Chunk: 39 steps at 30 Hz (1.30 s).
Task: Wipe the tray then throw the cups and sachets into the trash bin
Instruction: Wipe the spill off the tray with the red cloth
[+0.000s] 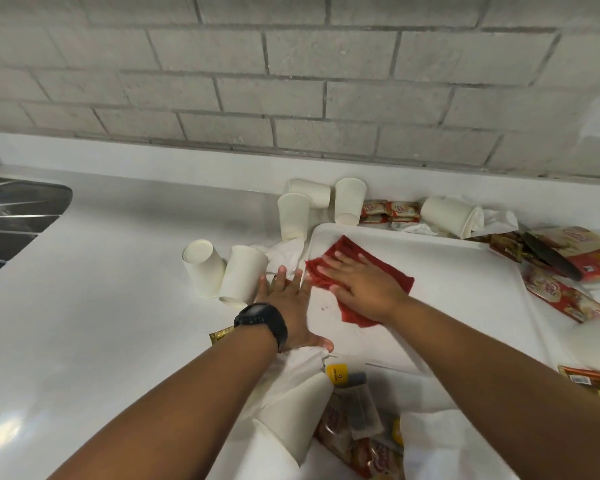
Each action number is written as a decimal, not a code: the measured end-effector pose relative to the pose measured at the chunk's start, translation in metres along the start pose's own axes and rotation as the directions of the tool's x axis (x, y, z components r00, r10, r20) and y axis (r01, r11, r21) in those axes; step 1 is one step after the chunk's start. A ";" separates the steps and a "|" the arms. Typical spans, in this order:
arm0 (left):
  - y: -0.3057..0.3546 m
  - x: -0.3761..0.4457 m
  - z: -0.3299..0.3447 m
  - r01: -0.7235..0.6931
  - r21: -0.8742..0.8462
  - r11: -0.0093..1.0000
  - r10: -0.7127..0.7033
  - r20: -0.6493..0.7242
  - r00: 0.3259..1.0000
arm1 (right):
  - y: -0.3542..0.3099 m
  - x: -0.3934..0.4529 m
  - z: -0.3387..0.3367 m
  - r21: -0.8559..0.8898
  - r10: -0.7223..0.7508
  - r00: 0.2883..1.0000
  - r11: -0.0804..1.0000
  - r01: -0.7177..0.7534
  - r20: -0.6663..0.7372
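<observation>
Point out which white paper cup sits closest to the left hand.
The upside-down white paper cup just left of the left hand, by its fingertips. Its upside-down neighbour stands farther left; the other cups sit back near the grey brick wall.

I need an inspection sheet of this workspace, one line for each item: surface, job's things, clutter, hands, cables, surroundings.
Surface: glossy white countertop; small dark specks on the tray near the cloth.
Job's things: white rectangular plastic tray; red wiping cloth lying on it; white paper cups, some upside down, some tipped over, off the tray; red sachets by the wall and at the right.
Clutter: crumpled white tissues beside the tray.
Hands: left hand flat on the tray's left edge, black wristwatch on it; right hand pressing the cloth, fingers straight.
Cables: nothing seen.
Surroundings: grey brick wall; metal sink at far left. No trash bin in view.
</observation>
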State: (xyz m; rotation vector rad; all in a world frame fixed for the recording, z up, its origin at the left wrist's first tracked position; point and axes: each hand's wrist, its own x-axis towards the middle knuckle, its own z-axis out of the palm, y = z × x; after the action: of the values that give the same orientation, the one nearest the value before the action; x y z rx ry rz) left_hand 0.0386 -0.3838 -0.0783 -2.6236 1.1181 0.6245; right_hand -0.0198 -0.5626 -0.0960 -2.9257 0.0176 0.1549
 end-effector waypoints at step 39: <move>-0.001 0.000 -0.003 0.007 0.023 1.000 -0.007 0.016 1.000 | 0.039 -0.045 0.003 0.009 0.226 0.974 0.974 -0.226 -0.014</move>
State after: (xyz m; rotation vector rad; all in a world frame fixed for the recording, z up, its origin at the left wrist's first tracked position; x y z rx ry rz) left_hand 0.0400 -0.3842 -0.0753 -2.5977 1.1043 0.6257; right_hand -0.0656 -0.6004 -0.1019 -2.9101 0.3533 0.1677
